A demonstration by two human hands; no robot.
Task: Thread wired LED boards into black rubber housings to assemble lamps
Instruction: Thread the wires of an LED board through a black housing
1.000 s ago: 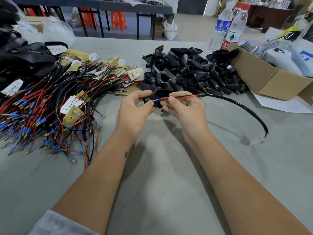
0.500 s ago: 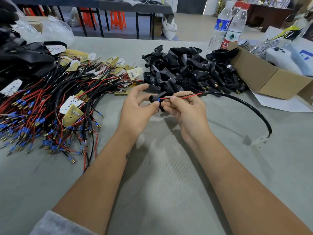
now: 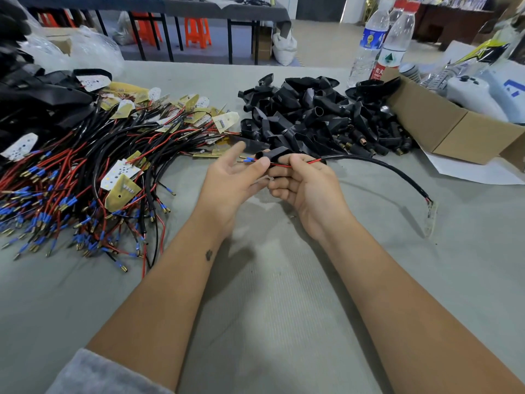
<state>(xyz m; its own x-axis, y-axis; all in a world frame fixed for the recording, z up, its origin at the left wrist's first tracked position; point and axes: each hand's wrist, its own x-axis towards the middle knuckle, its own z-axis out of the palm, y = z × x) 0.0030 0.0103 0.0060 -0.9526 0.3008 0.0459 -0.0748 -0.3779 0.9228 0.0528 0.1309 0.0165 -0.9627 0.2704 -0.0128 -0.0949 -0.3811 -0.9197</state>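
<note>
The housing (image 3: 277,155) is soft black rubber, light, held above the tabletop (image 3: 270,294). The right hand (image 3: 306,186) clamps it and pinches the thin red wire (image 3: 281,165). The left hand (image 3: 230,177) seems to pinch the blue-tipped end (image 3: 248,159). The cable (image 3: 383,169) is limp; grip near the tips.

In my hands: black rubber housing (image 3: 277,153), red wire (image 3: 284,165) with blue sleeve and brass tip. On my grey table (image 3: 270,294): white boards (image 3: 118,173) dotted yellow, orange stools (image 3: 197,31), brown box (image 3: 443,129).
</note>
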